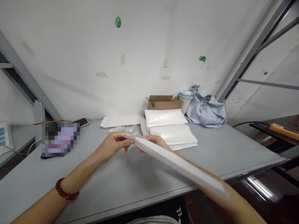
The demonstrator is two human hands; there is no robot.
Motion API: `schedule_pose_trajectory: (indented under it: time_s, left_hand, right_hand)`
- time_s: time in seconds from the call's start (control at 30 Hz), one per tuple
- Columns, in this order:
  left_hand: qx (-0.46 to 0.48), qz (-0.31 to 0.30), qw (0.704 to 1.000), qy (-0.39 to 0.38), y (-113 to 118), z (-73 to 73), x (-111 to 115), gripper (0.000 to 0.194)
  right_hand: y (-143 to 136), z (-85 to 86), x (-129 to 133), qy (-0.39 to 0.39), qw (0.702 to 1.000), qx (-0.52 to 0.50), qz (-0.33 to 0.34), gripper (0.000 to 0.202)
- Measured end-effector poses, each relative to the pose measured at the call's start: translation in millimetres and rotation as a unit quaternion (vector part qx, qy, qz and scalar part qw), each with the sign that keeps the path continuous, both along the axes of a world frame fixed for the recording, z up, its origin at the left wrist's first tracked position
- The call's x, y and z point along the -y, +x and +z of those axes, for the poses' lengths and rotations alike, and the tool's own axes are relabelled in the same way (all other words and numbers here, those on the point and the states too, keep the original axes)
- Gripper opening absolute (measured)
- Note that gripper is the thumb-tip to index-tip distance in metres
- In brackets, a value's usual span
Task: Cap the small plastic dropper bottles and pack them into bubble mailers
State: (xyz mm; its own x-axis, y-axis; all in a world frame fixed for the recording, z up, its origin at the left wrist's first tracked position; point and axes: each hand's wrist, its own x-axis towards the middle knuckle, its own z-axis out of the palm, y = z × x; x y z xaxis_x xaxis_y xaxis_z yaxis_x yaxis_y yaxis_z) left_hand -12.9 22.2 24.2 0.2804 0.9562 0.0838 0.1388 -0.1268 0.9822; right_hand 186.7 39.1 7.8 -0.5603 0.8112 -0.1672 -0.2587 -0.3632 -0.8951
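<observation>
A white padded mailer [179,165], seen nearly edge-on, slants from the middle of the view down to the right above the desk. At its far end my left hand [118,142] pinches the flap, thumb on top. My right hand [156,140] grips the same end from the other side, its fingers partly hidden behind the mailer. A small clear round piece [133,145] shows between the hands. Beyond them lie several small clear plastic pieces [118,129]. A stack of white padded mailers [171,133] sits just past my right hand.
Along the wall are a flat white mailer [123,120], an open cardboard box [163,104], a cup with a blue lid [186,101] and a light blue cloth bag [205,110]. At left lie a pixelated device [62,140] and a dark phone [83,121]. The grey desk [98,189] ends in front.
</observation>
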Motion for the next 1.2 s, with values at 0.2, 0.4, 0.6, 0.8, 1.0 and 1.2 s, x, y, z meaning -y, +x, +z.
schedule_pose_trajectory:
  time_s: [0.2, 0.4, 0.6, 0.8, 1.0, 1.2]
  left_hand:
    - [0.009, 0.116, 0.992, 0.039, 15.1, 16.4, -7.8, 0.035]
    - [0.018, 0.054, 0.998, -0.024, 57.9, 26.7, -44.3, 0.036]
    - [-0.099, 0.05, 0.991, -0.07, 91.7, 13.1, -68.7, 0.033]
    - [-0.213, 0.102, 0.972, 0.004, 82.0, 2.6, -63.3, 0.04]
    - [-0.372, 0.188, 0.901, 0.119, 13.0, 7.6, -86.7, 0.035]
    - [-0.52, 0.133, 0.836, 0.111, -61.0, -1.2, -134.8, 0.026]
  right_hand:
    - [-3.0, -1.7, 7.3, -0.038, 0.998, -0.041, 0.037, 0.044]
    - [-9.2, -12.6, 1.0, -0.151, 0.981, 0.045, 0.11, 0.045]
    - [-14.3, -30.5, 3.4, -0.062, 0.939, 0.1, 0.324, 0.031]
    - [-13.7, -23.3, 8.5, -0.021, 0.939, 0.107, 0.327, 0.033]
    - [-8.4, -9.3, 8.0, 0.012, 0.957, 0.128, 0.26, 0.027]
    - [-9.3, -12.6, 9.0, 0.019, 0.957, 0.132, 0.259, 0.019]
